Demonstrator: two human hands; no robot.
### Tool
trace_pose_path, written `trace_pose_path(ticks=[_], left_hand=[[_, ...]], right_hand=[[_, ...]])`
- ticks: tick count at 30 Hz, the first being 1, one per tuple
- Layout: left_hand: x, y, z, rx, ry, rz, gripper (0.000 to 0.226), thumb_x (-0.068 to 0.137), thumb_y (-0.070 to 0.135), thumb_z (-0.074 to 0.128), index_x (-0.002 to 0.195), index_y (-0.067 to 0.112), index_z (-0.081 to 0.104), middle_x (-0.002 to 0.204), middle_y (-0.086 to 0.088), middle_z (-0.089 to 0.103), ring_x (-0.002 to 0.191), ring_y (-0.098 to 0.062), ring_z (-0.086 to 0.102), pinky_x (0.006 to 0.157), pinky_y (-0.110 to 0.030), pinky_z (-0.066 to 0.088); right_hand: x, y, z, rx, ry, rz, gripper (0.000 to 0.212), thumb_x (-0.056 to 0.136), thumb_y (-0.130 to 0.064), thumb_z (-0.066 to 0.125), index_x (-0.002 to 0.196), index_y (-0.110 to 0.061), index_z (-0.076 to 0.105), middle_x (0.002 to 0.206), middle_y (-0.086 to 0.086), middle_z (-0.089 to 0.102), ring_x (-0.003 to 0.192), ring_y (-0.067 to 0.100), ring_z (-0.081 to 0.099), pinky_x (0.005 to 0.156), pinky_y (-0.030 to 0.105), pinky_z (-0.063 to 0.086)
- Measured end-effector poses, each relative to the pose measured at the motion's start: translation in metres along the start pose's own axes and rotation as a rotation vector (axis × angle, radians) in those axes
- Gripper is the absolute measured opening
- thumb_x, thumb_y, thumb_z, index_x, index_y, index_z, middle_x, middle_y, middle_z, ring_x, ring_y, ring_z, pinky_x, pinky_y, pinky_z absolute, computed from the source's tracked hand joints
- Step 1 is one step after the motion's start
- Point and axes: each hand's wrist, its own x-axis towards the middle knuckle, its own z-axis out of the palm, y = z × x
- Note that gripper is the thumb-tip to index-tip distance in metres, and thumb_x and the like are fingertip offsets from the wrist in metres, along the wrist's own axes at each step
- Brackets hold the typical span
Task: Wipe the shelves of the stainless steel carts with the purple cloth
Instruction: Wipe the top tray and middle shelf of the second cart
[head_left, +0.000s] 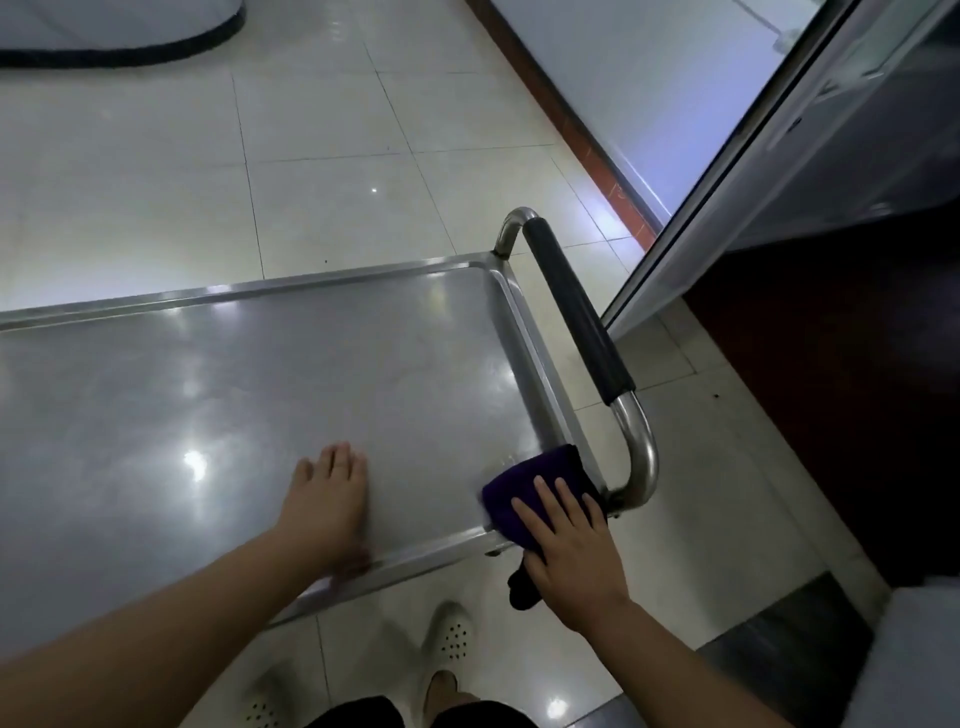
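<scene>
No writing shows. Near the cart handle (576, 306), the right hand (569, 551) presses flat on the purple cloth (530, 480); the left hand (327, 506) lies open on the shelf (234, 389).

Dim, bluish indoor light; the brightest patches are a pale wash on the tiled floor (332, 171) near the door (727, 171) and small round glare spots of ceiling lamps mirrored on the steel cart shelf (249, 395). The lower right corner falls into deep shadow, while wide-angle distortion bows straight edges toward the frame borders. Soft blur smears the left hand (327, 506) and the white shoes (449, 631).
</scene>
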Motion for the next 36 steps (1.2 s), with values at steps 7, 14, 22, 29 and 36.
trace_pose_path(ticks=[7,14,22,29,36], left_hand=[[0.010,-0.001,-0.001,-0.103,0.007,-0.029,0.117,0.075,0.059,0.064,0.149,0.013,-0.015,0.157,-0.011,-0.019,0.146,-0.024,-0.013,0.117,-0.038,0.001],[0.018,0.003,0.008,-0.242,0.032,-0.084,0.119,0.074,0.049,0.068,0.147,0.016,-0.020,0.155,-0.007,-0.025,0.144,-0.023,-0.019,0.116,-0.037,-0.006],[0.026,-0.003,0.013,-0.281,0.057,-0.085,0.119,0.074,0.048,0.068,0.146,0.020,-0.023,0.152,-0.002,-0.030,0.143,-0.020,-0.021,0.113,-0.035,-0.011],[0.029,-0.005,0.016,-0.233,0.034,-0.054,0.120,0.074,0.048,0.068,0.142,0.016,-0.026,0.153,-0.008,-0.026,0.143,-0.025,-0.018,0.114,-0.039,-0.005],[0.033,-0.007,0.008,-0.190,-0.005,-0.026,0.113,0.077,0.044,0.066,0.147,0.009,-0.016,0.156,-0.016,-0.018,0.145,-0.032,-0.011,0.116,-0.045,0.008]], right_hand=[[0.042,0.001,0.003,0.028,-0.005,-0.045,0.064,0.088,-0.060,0.033,0.146,-0.034,0.034,0.151,0.010,0.037,0.138,0.036,0.035,0.108,0.050,0.016],[0.134,-0.026,0.000,0.006,-0.020,-0.220,0.065,0.086,-0.069,0.001,0.140,-0.046,-0.028,0.152,0.004,-0.030,0.136,0.032,-0.037,0.107,0.054,-0.027],[0.267,-0.054,-0.034,-0.017,-0.009,-0.217,0.067,0.091,-0.067,0.017,0.148,-0.044,-0.009,0.161,0.004,-0.014,0.144,0.032,-0.021,0.111,0.056,-0.019],[0.263,-0.056,-0.031,0.009,0.013,-0.096,0.066,0.093,-0.061,0.020,0.149,-0.041,-0.011,0.161,0.005,-0.012,0.145,0.032,-0.020,0.111,0.059,-0.015],[0.136,-0.047,0.003,0.033,-0.014,0.017,0.070,0.090,-0.061,0.017,0.143,-0.042,-0.024,0.156,0.004,-0.022,0.140,0.031,-0.029,0.109,0.055,-0.023]])
